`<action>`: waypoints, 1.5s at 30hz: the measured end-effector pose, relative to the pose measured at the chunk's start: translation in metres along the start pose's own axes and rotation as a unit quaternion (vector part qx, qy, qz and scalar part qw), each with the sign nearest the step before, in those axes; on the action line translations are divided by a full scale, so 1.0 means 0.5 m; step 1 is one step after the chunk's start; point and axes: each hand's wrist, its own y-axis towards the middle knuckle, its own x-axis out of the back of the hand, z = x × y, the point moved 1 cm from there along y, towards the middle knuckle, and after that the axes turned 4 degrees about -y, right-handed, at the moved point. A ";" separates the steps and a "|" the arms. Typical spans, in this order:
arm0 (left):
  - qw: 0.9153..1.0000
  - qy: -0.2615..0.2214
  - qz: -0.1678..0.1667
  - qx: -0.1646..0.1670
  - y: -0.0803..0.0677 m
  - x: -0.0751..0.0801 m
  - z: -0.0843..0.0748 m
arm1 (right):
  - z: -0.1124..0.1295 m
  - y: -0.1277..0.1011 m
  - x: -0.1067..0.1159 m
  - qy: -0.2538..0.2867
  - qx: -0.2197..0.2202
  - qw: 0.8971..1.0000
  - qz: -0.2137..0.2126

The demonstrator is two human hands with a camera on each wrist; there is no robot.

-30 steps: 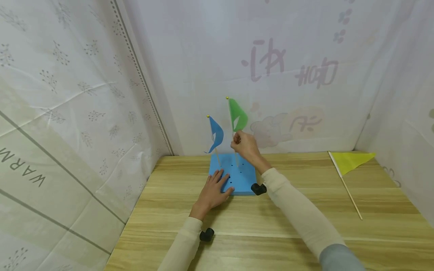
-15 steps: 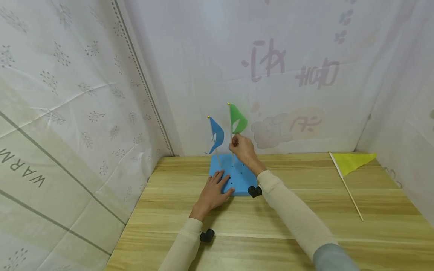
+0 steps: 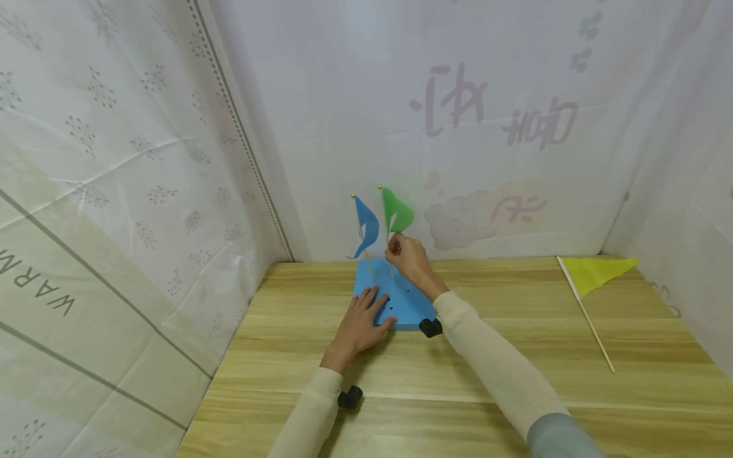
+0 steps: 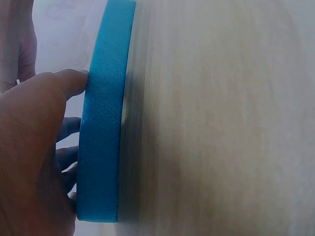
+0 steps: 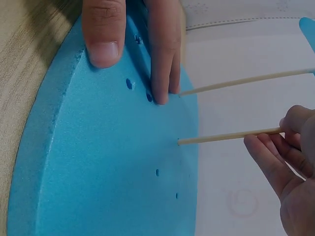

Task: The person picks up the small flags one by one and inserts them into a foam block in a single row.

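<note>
The right hand (image 3: 408, 257) pinches the stick of the green flag (image 3: 397, 211) between thumb and fingertips (image 5: 266, 152), below the pennant. The stick's lower end meets the blue foam block (image 3: 401, 299) at a hole, as the right wrist view shows. To seat it well, I judge the stick should stay square to the foam face and be pushed straight along its own length, with the pinch kept low near the block so the thin wood does not bow or snap, and with no sideways lean that would tear the hole wider.

The left hand (image 3: 359, 324) lies spread flat on the near-left part of the block, fingers straight and pressing down, the thumb against its edge in the left wrist view. That hold looks worth keeping firm, since the light foam could slide on the table (image 3: 515, 381).

Relative to the right hand, the green pennant stands just above the fingers and the entry hole lies just below them. The blue flag (image 3: 364, 226) stands planted just to that hand's left, beyond the left hand's fingertips. A yellow flag (image 3: 595, 272) lies flat on the table, well apart to the right.
</note>
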 end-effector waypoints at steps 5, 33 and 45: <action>1.000 0.003 0.002 -0.001 0.000 0.000 0.000 | 0.001 -0.002 -0.001 -0.006 -0.003 1.000 0.004; 1.000 0.001 -0.011 -0.004 0.000 -0.004 0.000 | -0.015 -0.017 0.055 -0.009 -0.013 1.000 -0.020; 1.000 0.001 -0.008 -0.010 -0.005 0.003 -0.004 | -0.090 -0.046 0.149 -0.026 -0.016 0.998 -0.047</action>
